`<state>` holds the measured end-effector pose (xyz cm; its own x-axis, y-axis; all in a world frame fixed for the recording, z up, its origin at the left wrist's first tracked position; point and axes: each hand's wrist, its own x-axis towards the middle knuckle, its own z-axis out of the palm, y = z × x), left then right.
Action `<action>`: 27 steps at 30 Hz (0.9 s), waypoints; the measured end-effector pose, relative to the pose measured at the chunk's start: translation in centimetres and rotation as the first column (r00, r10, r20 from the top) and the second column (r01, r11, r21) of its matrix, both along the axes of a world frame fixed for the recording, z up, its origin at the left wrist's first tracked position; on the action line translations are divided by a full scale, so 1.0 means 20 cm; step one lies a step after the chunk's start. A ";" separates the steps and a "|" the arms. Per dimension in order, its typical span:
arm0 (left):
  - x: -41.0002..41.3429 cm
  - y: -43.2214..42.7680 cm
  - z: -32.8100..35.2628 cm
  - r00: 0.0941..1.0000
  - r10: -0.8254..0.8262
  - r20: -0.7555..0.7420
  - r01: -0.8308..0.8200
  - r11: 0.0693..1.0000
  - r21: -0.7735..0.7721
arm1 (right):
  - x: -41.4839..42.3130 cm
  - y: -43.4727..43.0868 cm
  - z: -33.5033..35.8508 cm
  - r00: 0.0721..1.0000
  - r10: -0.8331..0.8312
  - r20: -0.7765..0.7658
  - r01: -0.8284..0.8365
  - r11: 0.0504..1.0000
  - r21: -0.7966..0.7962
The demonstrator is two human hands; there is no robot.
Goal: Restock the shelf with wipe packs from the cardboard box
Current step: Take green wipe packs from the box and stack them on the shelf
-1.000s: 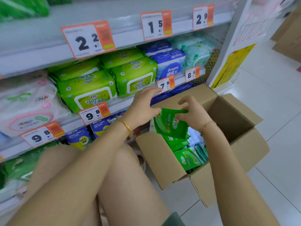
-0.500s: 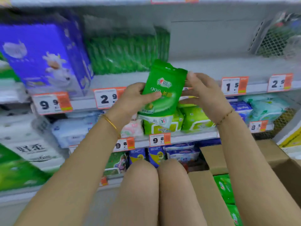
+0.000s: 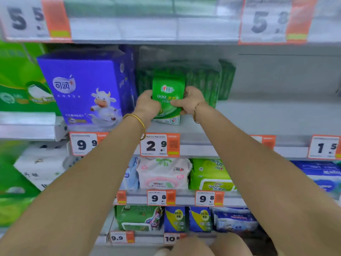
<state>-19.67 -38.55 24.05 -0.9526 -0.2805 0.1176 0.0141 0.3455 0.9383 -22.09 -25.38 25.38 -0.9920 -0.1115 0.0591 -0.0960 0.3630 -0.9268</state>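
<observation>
Both of your hands clamp the green wipe pack (image 3: 168, 97) from its two sides: your left hand (image 3: 147, 104) curls round its left edge and your right hand (image 3: 190, 102) pinches its right edge, thumb across the front. The pack stands upright with its white bottom band resting on, or just above, the shelf (image 3: 239, 119) near the front edge (motion blur keeps me from saying which). A second ago you were lifting it out of the cardboard box, and half a second ago it was in the air in front of the shelves; now it has reached the slot above the 2.9 price tag (image 3: 159, 145), and the box has dropped out of view. That means the carry is done and only the set-down and release remain for this pack. Directly behind it stands a dark row of matching green packs (image 3: 208, 84), so it looks bound for the front of that row. Just beside your left hand sits the purple carton (image 3: 86, 89) with the cartoon cow; to the right the shelf runs on bare. Push it back until it meets the row, I would judge, then let go with both hands together so it does not tip forward.
</observation>
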 end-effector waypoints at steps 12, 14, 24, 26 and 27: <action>-0.13 0.01 -0.03 1.000 0.023 0.003 -0.023 0.999 0.032 | -0.15 -0.12 -0.03 0.938 -0.276 -0.211 0.319 0.925 0.205; -0.12 0.02 -0.02 1.000 0.027 0.005 -0.027 1.000 0.014 | -0.15 -0.13 -0.03 0.935 -0.292 -0.202 0.331 0.922 0.202; 0.00 0.04 -0.01 0.994 0.113 0.007 -0.112 0.991 -0.073 | -0.05 -0.08 0.01 0.949 -0.282 -0.140 0.301 0.942 0.148; 0.09 0.08 -0.01 0.986 0.130 -0.104 -0.138 0.987 -0.079 | 0.01 -0.01 0.01 0.942 -0.296 -0.161 0.305 0.952 0.034; 0.16 0.13 -0.01 0.979 0.123 -0.160 -0.136 0.988 -0.072 | 0.07 0.05 0.00 0.940 -0.295 -0.170 0.290 0.956 -0.055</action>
<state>-16.46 -35.91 23.89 -0.8773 -0.3835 0.2886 0.1073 0.4294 0.8967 -20.72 -24.42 25.44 -0.9546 0.1860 0.2328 -0.1506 0.3732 -0.9155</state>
